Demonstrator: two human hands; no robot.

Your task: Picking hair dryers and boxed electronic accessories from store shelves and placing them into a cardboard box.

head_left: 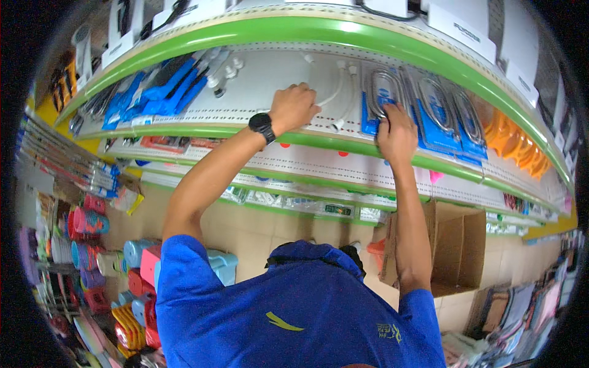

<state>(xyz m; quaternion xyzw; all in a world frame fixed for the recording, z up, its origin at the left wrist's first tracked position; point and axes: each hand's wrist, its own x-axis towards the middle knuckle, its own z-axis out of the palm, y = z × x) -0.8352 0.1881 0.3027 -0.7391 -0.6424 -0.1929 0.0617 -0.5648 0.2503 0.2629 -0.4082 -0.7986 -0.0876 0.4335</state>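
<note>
With a black watch point(262, 125) on its wrist, my left hand point(294, 106) is over the white perforated shelf, its fingers curled around one end of a white flexible hose point(332, 95). Another white hose point(352, 94) with end fittings lies just to its right. My right hand point(398, 133) rests on the lower part of a blister pack with a coiled metal shower hose point(384, 87) on blue card; its grip is partly hidden. More such packs point(435, 110) lie to the right. Small white fittings point(215, 85) stand left of my left hand.
Blue-packaged goods point(170, 89) lie at the shelf's left, orange plastic items point(515, 142) at its right. A green-edged shelf point(322, 30) runs above, others below. An open cardboard box point(453, 248) stands on the floor at right; colourful plastic buckets and stools point(138, 267) are at left.
</note>
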